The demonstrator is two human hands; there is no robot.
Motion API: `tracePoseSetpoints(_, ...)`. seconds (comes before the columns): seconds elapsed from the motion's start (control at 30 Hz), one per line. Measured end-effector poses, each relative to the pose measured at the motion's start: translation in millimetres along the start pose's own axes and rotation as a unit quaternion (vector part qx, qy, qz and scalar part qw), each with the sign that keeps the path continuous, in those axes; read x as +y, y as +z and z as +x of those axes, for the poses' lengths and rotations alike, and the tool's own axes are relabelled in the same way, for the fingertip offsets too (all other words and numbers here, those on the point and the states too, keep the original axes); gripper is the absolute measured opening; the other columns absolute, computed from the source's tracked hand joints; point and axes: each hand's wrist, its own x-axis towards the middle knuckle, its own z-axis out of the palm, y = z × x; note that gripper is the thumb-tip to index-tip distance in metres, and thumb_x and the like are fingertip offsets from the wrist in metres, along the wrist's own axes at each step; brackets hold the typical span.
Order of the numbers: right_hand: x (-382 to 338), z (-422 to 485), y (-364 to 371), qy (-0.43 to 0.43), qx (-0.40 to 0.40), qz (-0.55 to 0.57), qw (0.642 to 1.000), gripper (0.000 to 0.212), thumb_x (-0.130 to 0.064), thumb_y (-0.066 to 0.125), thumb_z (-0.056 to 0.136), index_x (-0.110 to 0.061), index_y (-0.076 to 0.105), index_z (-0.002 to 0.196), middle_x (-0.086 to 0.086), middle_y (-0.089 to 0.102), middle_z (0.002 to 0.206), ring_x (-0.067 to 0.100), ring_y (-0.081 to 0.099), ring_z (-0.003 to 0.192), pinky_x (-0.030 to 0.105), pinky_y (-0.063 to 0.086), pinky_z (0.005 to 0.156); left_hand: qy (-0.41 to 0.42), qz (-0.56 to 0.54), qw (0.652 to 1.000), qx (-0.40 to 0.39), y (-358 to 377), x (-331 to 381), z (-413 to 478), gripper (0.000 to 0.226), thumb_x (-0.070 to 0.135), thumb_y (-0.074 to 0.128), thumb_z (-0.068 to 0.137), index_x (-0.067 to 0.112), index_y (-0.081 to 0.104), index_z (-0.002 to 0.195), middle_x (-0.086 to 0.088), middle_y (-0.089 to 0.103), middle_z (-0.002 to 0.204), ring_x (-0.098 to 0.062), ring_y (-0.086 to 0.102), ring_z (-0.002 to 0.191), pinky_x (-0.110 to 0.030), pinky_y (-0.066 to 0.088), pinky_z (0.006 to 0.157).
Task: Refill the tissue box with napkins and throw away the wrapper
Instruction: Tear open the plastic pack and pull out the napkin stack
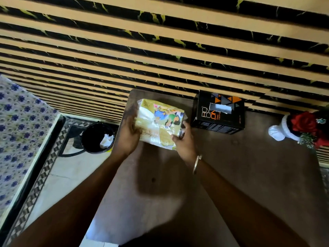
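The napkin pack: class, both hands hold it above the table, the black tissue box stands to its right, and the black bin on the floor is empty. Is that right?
Not quite. The head view shows the bin holds crumpled white paper. Both hands, left hand and right hand, do hold the napkin pack above the table, with the tissue box to its right.

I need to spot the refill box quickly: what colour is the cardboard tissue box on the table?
Black cardboard tissue box with orange and grey triangles, clearest in the head view.

"ROCK ON" on black tissue box (pixel 218 113)

Yellow-white napkin pack (pixel 160 123), seemingly cartoon-printed
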Motion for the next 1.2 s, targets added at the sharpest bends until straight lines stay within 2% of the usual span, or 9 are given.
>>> tracePoseSetpoints(0.13,37.7,-45.8,6.9,0.008,-0.02,-0.033,0.999,0.077,-0.006,0.069,0.085,-0.021,0.028,0.148,0.007,0.052,0.124,0.02,0.058,0.104,0.039,0.05,0.097,-0.006,-0.006,1.0,0.012,2.5,-22.9,-64.1,0.067,-0.003,0.061,0.084,0.02,0.042,0.144,-0.001,0.05,0.14,-0.017,0.054,0.125,-0.045,0.048,0.106)
tracePoseSetpoints(0.27,53.5,-69.1,14.9,0.021,-0.061,-0.039,0.997,0.076,0.0,0.065,0.086,-0.018,0.028,0.149,0.001,0.047,0.122,0.015,0.053,0.099,0.031,0.047,0.09,-0.042,-0.011,0.999,0.014,-0.2,-47.5,-95.3,0.074,0.006,0.054,0.078,0.022,0.038,0.147,-0.006,0.048,0.145,-0.019,0.053,0.13,-0.05,0.045,0.108)
tracePoseSetpoints(0.4,62.5,-76.9,17.8,0.022,-0.068,-0.037,0.997,0.078,0.006,0.065,0.083,-0.016,0.029,0.149,0.005,0.049,0.124,0.018,0.055,0.105,0.037,0.049,0.094,-0.054,0.045,0.997,0.014,-2.1,-56.9,-109.0,0.074,0.011,0.055,0.074,0.026,0.041,0.145,-0.005,0.052,0.138,-0.025,0.054,0.126,-0.05,0.049,0.102)
tracePoseSetpoints(0.5,64.9,-77.2,11.3,0.03,-0.078,-0.055,0.995,0.081,0.007,0.066,0.082,-0.016,0.028,0.15,0.004,0.051,0.125,0.016,0.055,0.103,0.038,0.051,0.097,-0.06,0.123,0.99,0.012,-1.7,-51.4,-111.1,0.067,0.023,0.056,0.075,0.014,0.048,0.141,-0.013,0.053,0.135,-0.032,0.054,0.122,-0.044,0.048,0.1)
tracePoseSetpoints(0.63,69.5,-78.6,2.5,-0.048,-0.048,-0.145,0.987,0.095,-0.02,0.07,0.075,-0.026,0.015,0.151,0.014,0.034,0.15,0.028,0.039,0.136,0.044,0.038,0.112,-0.051,0.176,0.982,0.041,4.9,-49.4,-116.4,0.076,0.016,0.069,0.077,0.012,0.039,0.147,-0.018,0.042,0.143,-0.038,0.043,0.13,-0.049,0.042,0.106)
tracePoseSetpoints(0.73,64.2,-75.5,-2.2,-0.231,-0.035,-0.34,0.911,0.089,-0.036,0.062,0.074,-0.023,0.021,0.151,0.01,0.021,0.158,0.028,0.019,0.147,0.046,0.025,0.119,0.043,0.285,0.955,0.07,7.2,-47.5,-120.5,0.074,0.028,0.068,0.077,0.015,0.041,0.145,-0.016,0.041,0.145,-0.037,0.038,0.132,-0.048,0.036,0.11)
tracePoseSetpoints(0.83,46.5,-68.3,2.9,-0.351,-0.128,-0.438,0.818,0.071,-0.034,0.057,0.081,-0.014,0.038,0.146,0.012,0.022,0.161,0.031,0.014,0.15,0.052,0.023,0.118,0.091,0.398,0.913,0.025,17.0,-33.3,-119.0,0.062,0.04,0.063,0.084,0.021,0.049,0.142,-0.012,0.049,0.142,-0.036,0.042,0.13,-0.047,0.028,0.109)
tracePoseSetpoints(1.0,27.9,-56.2,17.5,-0.267,-0.277,-0.517,0.765,0.073,-0.035,0.052,0.093,-0.012,0.018,0.154,0.009,0.006,0.164,0.025,0.005,0.152,0.041,0.008,0.123,-0.002,0.461,0.884,-0.079,36.8,-15.3,-103.7,0.061,0.042,0.06,0.09,0.026,0.042,0.146,-0.008,0.05,0.139,-0.033,0.038,0.134,-0.049,0.018,0.116)
tracePoseSetpoints(1.2,20.7,-48.6,27.7,-0.179,-0.289,-0.457,0.822,0.061,-0.022,0.044,0.098,-0.007,0.022,0.153,0.011,0.014,0.163,0.024,0.012,0.151,0.031,0.009,0.122,-0.049,0.432,0.897,-0.073,39.3,0.2,-86.7,0.043,0.019,0.065,0.082,0.017,0.053,0.123,-0.007,0.066,0.117,-0.031,0.049,0.123,-0.047,0.028,0.107)
